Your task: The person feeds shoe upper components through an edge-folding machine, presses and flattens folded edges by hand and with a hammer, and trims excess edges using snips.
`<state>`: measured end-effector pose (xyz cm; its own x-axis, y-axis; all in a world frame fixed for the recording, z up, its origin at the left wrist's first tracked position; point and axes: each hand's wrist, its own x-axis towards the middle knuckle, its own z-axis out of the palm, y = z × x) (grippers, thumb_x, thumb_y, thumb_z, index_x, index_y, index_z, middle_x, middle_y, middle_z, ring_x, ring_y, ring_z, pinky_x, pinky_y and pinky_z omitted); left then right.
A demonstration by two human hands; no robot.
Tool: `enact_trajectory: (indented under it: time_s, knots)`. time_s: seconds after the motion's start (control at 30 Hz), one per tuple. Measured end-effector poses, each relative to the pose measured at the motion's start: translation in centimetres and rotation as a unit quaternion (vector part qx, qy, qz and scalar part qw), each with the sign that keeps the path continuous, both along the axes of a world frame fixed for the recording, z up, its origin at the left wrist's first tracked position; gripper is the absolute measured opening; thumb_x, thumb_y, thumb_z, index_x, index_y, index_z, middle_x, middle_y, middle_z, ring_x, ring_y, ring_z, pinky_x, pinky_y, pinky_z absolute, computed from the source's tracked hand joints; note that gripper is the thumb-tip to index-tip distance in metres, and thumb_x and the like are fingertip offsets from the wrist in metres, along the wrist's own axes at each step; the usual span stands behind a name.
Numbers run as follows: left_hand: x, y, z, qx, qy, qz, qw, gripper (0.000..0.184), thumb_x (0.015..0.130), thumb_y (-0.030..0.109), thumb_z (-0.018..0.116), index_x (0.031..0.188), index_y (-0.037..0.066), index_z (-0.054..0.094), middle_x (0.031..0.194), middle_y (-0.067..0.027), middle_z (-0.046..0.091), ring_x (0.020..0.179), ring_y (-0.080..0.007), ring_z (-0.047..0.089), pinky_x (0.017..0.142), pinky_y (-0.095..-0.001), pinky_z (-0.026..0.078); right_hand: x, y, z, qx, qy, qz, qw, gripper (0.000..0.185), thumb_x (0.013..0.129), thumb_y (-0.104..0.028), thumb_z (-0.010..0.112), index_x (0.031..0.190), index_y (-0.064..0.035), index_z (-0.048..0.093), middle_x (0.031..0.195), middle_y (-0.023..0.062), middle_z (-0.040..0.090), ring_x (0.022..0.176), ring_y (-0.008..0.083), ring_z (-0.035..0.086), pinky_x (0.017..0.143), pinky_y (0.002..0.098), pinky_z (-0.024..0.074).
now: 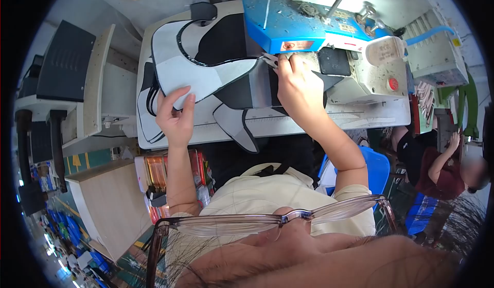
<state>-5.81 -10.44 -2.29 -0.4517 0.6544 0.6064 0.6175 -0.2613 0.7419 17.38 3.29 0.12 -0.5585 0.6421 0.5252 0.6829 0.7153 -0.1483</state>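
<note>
A white sheet piece with a curved black edge (206, 79) lies on the worktable, its narrow end reaching the front of a blue machine (285, 23). At the piece's lower left edge, my left hand (176, 115) is closed on it with thumb and fingers. My right hand (301, 85) is closed just below the machine's front, by the narrow tip. A small pale pointed thing (269, 60) shows beside its fingertips; I cannot make out what the fingers hold. Black and grey pieces (239, 90) lie underneath and around the white one.
More cut pieces (236, 126) hang over the front edge of the worktable (370, 114), near a ruler strip. A clear plastic cup (385, 50) and a red button (392, 84) are on the machine's right side. A blue chair (374, 167) stands below right. Another person (445, 172) sits far right.
</note>
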Motion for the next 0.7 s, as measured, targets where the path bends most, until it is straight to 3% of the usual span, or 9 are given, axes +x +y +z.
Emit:
enact_trajectory:
  time_s: [0.1,0.17,0.23,0.3,0.37,0.4,0.47,0.57,0.7]
  knots:
    - [0.8,-0.5,0.1,-0.003,-0.010,0.004,1.000,0.019,0.084,-0.002,0.071,0.103,0.001,0.071,0.111,-0.0118,0.060,0.100,-0.0188,0.059,0.085,-0.0271,0.046,-0.5,0.3,0.1,-0.017,-0.040,0.025,0.999,0.039,0.071,-0.002,0.063,0.110,-0.0011,0.060,0.097,0.0121,0.059,0.082,0.0265,0.065,0.065,0.0346,0.0566]
    - [0.8,-1.2,0.3,-0.070,-0.142,0.039,0.987,0.017,0.084,-0.002,0.070,0.101,0.002,0.071,0.111,-0.0099,0.059,0.099,-0.0161,0.058,0.083,-0.0254,0.046,0.3,-0.1,-0.3,-0.045,-0.014,0.075,0.996,0.036,0.075,-0.003,0.064,0.110,-0.0018,0.061,0.094,0.0106,0.059,0.078,0.0265,0.066,0.062,0.0351,0.0555]
    - [0.0,-2.0,-0.4,-0.044,-0.143,0.035,0.988,0.021,0.085,-0.004,0.069,0.105,0.001,0.069,0.112,-0.0086,0.058,0.102,-0.0146,0.057,0.086,-0.0252,0.046,2.1,-1.4,0.3,-0.036,0.025,0.074,0.996,0.030,0.081,-0.006,0.069,0.110,-0.0031,0.061,0.085,0.0103,0.059,0.068,0.0273,0.065,0.055,0.0373,0.0515]
    - [-0.6,-3.4,-1.3,-0.016,-0.150,-0.002,0.989,0.028,0.085,-0.004,0.068,0.113,-0.001,0.064,0.112,-0.0081,0.058,0.104,-0.0144,0.055,0.090,-0.0252,0.045,5.6,-1.6,-1.8,-0.025,0.125,0.138,0.982,0.039,0.080,0.005,0.067,0.119,0.0007,0.062,0.089,0.0174,0.063,0.067,0.0313,0.062,0.058,0.0366,0.0511]
    - [-1.5,-5.9,-3.1,-0.042,-0.185,0.015,0.982,0.040,0.084,-0.005,0.066,0.124,-0.003,0.059,0.120,-0.0101,0.058,0.112,-0.0162,0.054,0.098,-0.0271,0.042,11.0,-1.6,-7.3,0.078,0.136,0.146,0.977,0.033,0.091,-0.006,0.065,0.122,0.0046,0.059,0.094,0.0164,0.066,0.078,0.0322,0.064,0.073,0.0400,0.0526]
    - [-1.8,-6.9,-3.6,-0.057,-0.225,0.016,0.973,0.046,0.083,-0.006,0.065,0.128,-0.003,0.057,0.126,-0.0116,0.057,0.117,-0.0173,0.053,0.101,-0.0282,0.040,13.3,-1.1,-10.3,0.139,0.125,0.127,0.974,0.033,0.092,-0.010,0.066,0.121,0.0054,0.057,0.096,0.0187,0.065,0.080,0.0320,0.064,0.068,0.0413,0.0513]
    - [-2.5,-9.4,-5.4,-0.098,-0.277,0.012,0.956,0.061,0.078,-0.008,0.059,0.138,-0.001,0.052,0.139,-0.0144,0.053,0.128,-0.0187,0.049,0.108,-0.0308,0.035,17.3,-0.8,-14.4,0.062,0.106,0.049,0.991,0.032,0.097,-0.011,0.059,0.123,0.0053,0.055,0.102,0.0207,0.064,0.084,0.0341,0.062,0.075,0.0426,0.0506]
    - [-3.0,-12.9,-8.0,-0.180,-0.267,0.033,0.946,0.064,0.075,-0.009,0.057,0.138,-0.001,0.052,0.138,-0.0136,0.054,0.127,-0.0183,0.049,0.108,-0.0306,0.035,20.2,-0.3,-18.1,-0.028,0.014,-0.067,0.997,0.030,0.095,-0.012,0.058,0.122,0.0016,0.058,0.107,0.0169,0.063,0.104,0.0363,0.056,0.094,0.0470,0.0410]
    - [-3.1,-16.3,-9.7,-0.258,-0.265,0.077,0.926,0.068,0.072,-0.008,0.056,0.139,0.002,0.053,0.136,-0.0133,0.056,0.126,-0.0188,0.051,0.108,-0.0305,0.035,22.1,0.3,-19.5,-0.066,-0.049,-0.087,0.993,0.030,0.092,-0.012,0.061,0.120,-0.0015,0.062,0.114,0.0144,0.061,0.112,0.0362,0.052,0.099,0.0459,0.0361]
